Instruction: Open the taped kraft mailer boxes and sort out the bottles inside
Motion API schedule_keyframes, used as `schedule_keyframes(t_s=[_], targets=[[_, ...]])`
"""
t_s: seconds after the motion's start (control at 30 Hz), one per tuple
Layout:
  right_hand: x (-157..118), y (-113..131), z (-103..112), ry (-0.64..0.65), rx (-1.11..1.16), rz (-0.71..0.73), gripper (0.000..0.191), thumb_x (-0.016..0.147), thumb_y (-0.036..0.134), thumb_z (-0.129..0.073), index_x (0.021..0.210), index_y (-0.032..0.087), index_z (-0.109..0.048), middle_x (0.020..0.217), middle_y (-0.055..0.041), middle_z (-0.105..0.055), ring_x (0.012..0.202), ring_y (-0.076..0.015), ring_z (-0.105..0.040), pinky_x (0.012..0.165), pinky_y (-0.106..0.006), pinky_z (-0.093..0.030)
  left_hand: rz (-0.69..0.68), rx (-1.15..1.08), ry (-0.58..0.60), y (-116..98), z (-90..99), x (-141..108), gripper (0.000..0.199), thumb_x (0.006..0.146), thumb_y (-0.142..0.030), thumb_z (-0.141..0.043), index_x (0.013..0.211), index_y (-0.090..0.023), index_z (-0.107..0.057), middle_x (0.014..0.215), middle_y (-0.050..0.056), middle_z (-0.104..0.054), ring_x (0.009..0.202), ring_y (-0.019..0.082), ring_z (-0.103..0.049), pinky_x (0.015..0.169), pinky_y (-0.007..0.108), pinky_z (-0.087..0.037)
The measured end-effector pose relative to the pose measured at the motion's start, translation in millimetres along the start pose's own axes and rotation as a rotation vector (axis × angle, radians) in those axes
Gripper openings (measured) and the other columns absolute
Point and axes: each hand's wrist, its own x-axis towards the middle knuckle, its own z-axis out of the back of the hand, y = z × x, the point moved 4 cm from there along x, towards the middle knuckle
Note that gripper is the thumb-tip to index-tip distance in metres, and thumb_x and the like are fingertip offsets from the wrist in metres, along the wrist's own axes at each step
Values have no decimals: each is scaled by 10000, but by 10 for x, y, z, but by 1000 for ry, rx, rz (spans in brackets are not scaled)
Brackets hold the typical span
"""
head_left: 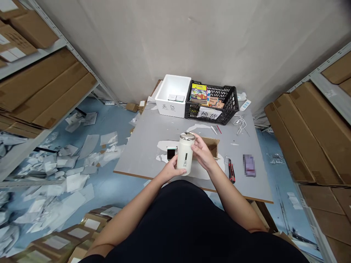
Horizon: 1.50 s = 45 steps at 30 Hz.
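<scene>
The white flask is held close in front of the person's body, near the front edge of the table; whether its base clears the surface cannot be told. Handling it well calls, I judge, for a low, steady grip from one hand while the other only guides, since smooth walls could slip; turning it slowly, with fingers off the dark lettering, would keep the print readable. The shiny lid should not serve as the only hold, in case it is loose. Keeping the flask apart from the red-and-black cutter, to its right, also seems wise. Both hands are closed around the flask: the left hand cups its lower left side, thumb across the front near the base, while the right hand grips its upper right side, below the lid, partly hiding the open cardboard box beyond. Both forearms reach forward and converge on the flask.
</scene>
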Motion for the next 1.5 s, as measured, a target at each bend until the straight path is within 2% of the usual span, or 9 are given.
schedule_keyframes(t_s=[0.23, 0.43, 0.77, 0.87, 0.97, 1.07, 1.23, 1.33, 1.5], targets=[[-9, 158, 63, 27, -667, 67, 682, 788, 509, -676, 1388, 258, -471, 1342, -108, -484, 1181, -271, -515, 992, -433, -435, -65, 285, -115, 68, 116, -31, 788, 674, -383, -789, 1355, -211, -431, 1313, 109, -560, 1183, 295, -544, 987, 411, -440], [-161, 161, -138, 28, -1063, 9, 804, 711, 424, -770, 1410, 294, -394, 1272, -96, -540, 1194, -312, -509, 991, -478, -419, -48, 661, -215, 115, 237, -98, 747, 686, -375, -768, 1348, -248, -444, 1285, 88, -585, 1157, 305, -565, 966, 429, -458], [-274, -26, -345, 82, -1172, 26, 640, 772, 362, -722, 1338, 286, -434, 1302, -98, -531, 1109, -294, -592, 876, -422, -511, -209, 657, -244, 353, 571, -238, 628, 789, -401, -693, 1347, -233, -459, 1310, 109, -542, 1191, 258, -536, 1011, 406, -443], [-254, 15, -376, 114, -1199, 68, 614, 797, 356, -703, 1340, 286, -425, 1305, -97, -527, 1116, -290, -591, 884, -422, -518, -159, 598, -470, 426, 830, -189, 477, 894, -439, -538, 1315, -220, -483, 1208, 106, -561, 1073, 210, -578, 913, 355, -495], [-227, 33, -418, 194, -1229, 109, 584, 813, 331, -691, 1332, 285, -428, 1311, -92, -519, 1126, -282, -587, 897, -421, -522, 22, 654, -611, 497, 1015, -23, 588, 857, -487, -583, 1361, -218, -445, 1195, 112, -553, 984, 203, -596, 814, 318, -510], [-213, 21, -448, 266, -1252, 147, 576, 813, 308, -694, 1325, 284, -431, 1313, -90, -516, 1147, -282, -574, 895, -417, -529, 125, 755, -533, 514, 1077, 213, 726, 794, -503, -663, 1414, -222, -410, 1229, 124, -561, 966, 220, -609, 805, 312, -490], [-207, -33, -423, 255, -1250, 174, 557, 822, 303, -683, 1318, 282, -431, 1322, -105, -501, 1167, -293, -561, 907, -429, -527, 161, 822, -442, 568, 1161, 456, 565, 806, -425, -649, 1318, -209, -544, 1111, 109, -647, 930, 237, -628, 769, 295, -467], [-175, -79, -404, 209, -1220, 204, 546, 829, 294, -674, 1314, 270, -424, 1320, -120, -497, 1180, -292, -550, 920, -428, -518, 154, 756, -412, 653, 1214, 496, 394, 833, -340, -597, 1201, -205, -635, 929, 67, -695, 824, 208, -637, 711, 273, -459], [-50, -218, -388, 155, -1192, 249, 559, 825, 286, -684, 1313, 257, -411, 1300, -128, -502, 1195, -277, -532, 948, -421, -498, 132, 535, -435, 771, 1280, 481, 335, 842, -258, -521, 1127, -199, -686, 948, 53, -727, 687, 158, -634, 656, 253, -471]])
